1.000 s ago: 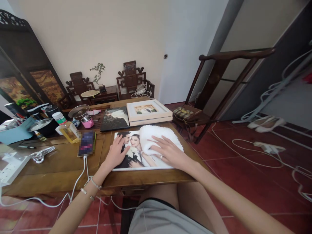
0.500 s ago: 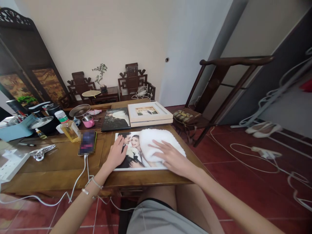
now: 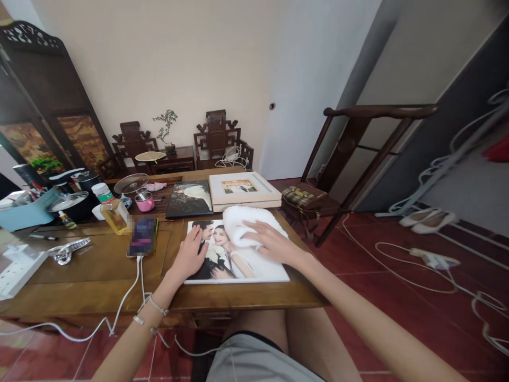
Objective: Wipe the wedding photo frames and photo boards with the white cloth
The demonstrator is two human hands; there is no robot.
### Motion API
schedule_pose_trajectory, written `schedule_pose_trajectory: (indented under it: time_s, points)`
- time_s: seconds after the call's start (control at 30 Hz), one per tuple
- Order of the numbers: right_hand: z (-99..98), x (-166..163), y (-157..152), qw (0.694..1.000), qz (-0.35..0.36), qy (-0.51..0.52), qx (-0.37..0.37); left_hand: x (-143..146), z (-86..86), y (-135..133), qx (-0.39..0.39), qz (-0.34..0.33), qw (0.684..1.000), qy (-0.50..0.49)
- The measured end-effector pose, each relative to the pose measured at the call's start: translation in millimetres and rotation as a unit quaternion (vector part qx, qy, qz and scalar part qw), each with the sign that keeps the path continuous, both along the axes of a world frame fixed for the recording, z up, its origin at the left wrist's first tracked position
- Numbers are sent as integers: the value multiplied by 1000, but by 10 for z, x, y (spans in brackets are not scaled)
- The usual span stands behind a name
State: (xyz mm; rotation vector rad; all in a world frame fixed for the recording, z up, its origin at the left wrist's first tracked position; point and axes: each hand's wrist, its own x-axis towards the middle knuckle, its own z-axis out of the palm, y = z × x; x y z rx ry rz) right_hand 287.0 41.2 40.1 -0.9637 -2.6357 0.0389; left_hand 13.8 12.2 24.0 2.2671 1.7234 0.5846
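Resting the left hand (image 3: pixel 193 254) flat on the left side of the photo panel (image 3: pixel 238 265), stretching its fingers toward the far edge, clamping nothing. Covering part of the printed couple with that hand, seeing the rest of the panel lying to its right. Laying the right hand (image 3: pixel 274 245) over a white cloth (image 3: pixel 237 225) on the panel's far right part, holding the fingers extended and apart across the fabric, pressing from on top rather than closing around. Seeing bare printed surface showing between both hands and along the panel's near edge. Supporting the panel on the wooden table (image 3: pixel 99 276), near the front edge. Just beyond the panel, seeing a white picture frame (image 3: pixel 244 187) lying stacked on another, beside a dark photo board (image 3: pixel 189 199). Left of the panel, seeing a phone (image 3: pixel 142 236) lying with a white cable plugged in, then, farther left, a bottle (image 3: pixel 115 215) of yellow liquid standing near a pink cup (image 3: pixel 144 201). Well left of the panel, seeing a silver clip (image 3: pixel 67 249) lying beside a white power strip (image 3: pixel 18 276). Beyond the panel and to its right, seeing a plaid bag (image 3: pixel 304 193) sitting on a wooden chair (image 3: pixel 350 143).
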Motion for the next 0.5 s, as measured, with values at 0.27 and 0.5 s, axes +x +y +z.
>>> schedule_pose_trajectory:
  time_s: [0.27, 0.5]
  points:
    - [-66, 22, -167, 999, -5, 38, 2, -18, -46, 5, 14, -4, 1000, -17]
    - [-56, 225, -1077, 998, 58, -16, -19, 20, -17, -111, 12, -17, 1000, -19]
